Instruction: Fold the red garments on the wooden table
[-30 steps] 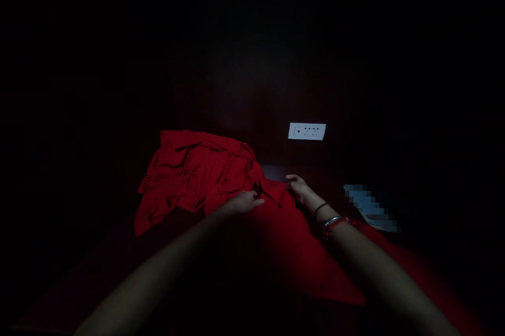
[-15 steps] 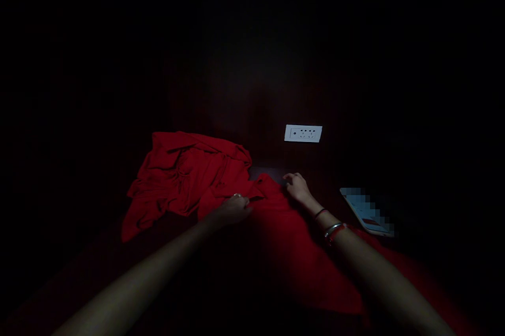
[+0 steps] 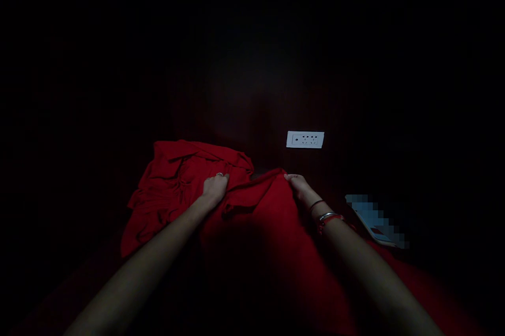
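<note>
A red cloth [image 3: 276, 215] hangs between my hands and spreads down toward me; its far edge is raised. My right hand [image 3: 300, 187] pinches that edge near its upper right corner, with a bracelet and a dark band on the wrist. My left hand [image 3: 216, 187], with a ring on one finger, is closed at the left part of the same edge; its fingertips are partly hidden. Behind and left of it lies a crumpled heap of red cloth [image 3: 169, 178]. Whether the heap and the held cloth are one piece, I cannot tell.
A white socket plate [image 3: 305, 140] sits on the dark wall ahead. To the right of my right forearm lies a flat, light tablet-like object [image 3: 366, 215], partly blurred out. Most of the surroundings are too dark to make out.
My left hand has moved left and slightly away from me. My right hand has gone from loosely curled beside the cloth to pinching its edge. The cloth's edge has been lifted and stretched.
</note>
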Tool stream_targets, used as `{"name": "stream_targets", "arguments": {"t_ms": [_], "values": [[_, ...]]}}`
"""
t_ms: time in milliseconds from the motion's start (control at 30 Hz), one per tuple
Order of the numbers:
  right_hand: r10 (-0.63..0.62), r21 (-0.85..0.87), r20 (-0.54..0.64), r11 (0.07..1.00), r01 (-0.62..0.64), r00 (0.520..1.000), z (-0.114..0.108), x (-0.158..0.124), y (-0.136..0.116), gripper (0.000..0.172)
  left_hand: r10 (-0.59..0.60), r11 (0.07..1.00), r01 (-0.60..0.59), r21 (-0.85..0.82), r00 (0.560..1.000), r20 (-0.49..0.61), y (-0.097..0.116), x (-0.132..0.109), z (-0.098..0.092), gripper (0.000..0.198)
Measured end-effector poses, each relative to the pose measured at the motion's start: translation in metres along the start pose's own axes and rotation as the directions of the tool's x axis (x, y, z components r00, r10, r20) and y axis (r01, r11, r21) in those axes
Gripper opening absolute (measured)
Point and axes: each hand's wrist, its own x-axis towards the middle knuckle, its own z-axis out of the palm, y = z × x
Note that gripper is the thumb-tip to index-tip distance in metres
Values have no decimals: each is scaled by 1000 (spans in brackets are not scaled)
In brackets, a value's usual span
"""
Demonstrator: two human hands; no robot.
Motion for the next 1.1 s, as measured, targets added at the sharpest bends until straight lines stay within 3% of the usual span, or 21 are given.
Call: {"name": "stream_targets", "arguments": {"t_ms": [67, 133, 233, 333, 400, 467, 567, 633, 700, 800, 900, 1000, 1100], "values": [[26, 25, -44, 999, -25, 999, -2, 0, 5, 27, 31, 999, -31, -7, 997, -75, 9, -8, 0, 34], [-16, 33, -106, 999, 19, 994, -1, -8, 6, 28, 187, 979, -196, -52, 972, -139, 23, -24, 2, 30], [-321, -32, -128, 947, 320, 938, -1, -34, 3, 30, 439, 877, -453, -162, 891, -116, 36, -55, 5, 27], [-587, -87, 165, 791, 605, 792, -6, -76, 0, 28, 532, 819, -519, -246, 846, -13, 29, -84, 10, 34], [-601, -89, 396, 728, 680, 695, -9, -106, 2, 35, 580, 787, -541, -297, 813, 56, 16, -98, 14, 45], [-553, -141, 507, 703, 697, 661, -11, -131, 6, 42, 592, 776, -529, -343, 799, 107, 2, -107, 19, 51], [-474, -271, 494, 712, 648, 728, -12, -148, 13, 45, 582, 774, -488, -403, 800, 148, -11, -107, 22, 57], [-420, -355, 434, 733, 580, 797, -12, -143, 15, 49, 594, 758, -481, -440, 788, 161, -14, -99, 20, 65], [-359, -399, 416, 754, 522, 836, -12, -132, 17, 50, 591, 768, -476, -428, 784, 190, -12, -85, 16, 67], [-299, -347, 502, 789, 506, 811, -15, -116, 17, 34, 565, 811, -469, -351, 784, 257, -5, -64, 8, 55], [-323, -269, 505, 822, 502, 800, -29, -113, 14, 20, 612, 780, -508, -366, 740, 278, -3, -52, -2, 26], [-375, -169, 480, 848, 503, 793, -60, -118, 15, 21, 704, 665, -558, -496, 691, 167, -4, -53, -19, 21], [-366, -113, 498, 872, 477, 787, -95, -115, 31, 28, 815, 481, -568, -668, 571, 100, -4, -58, -32, 23]]}}
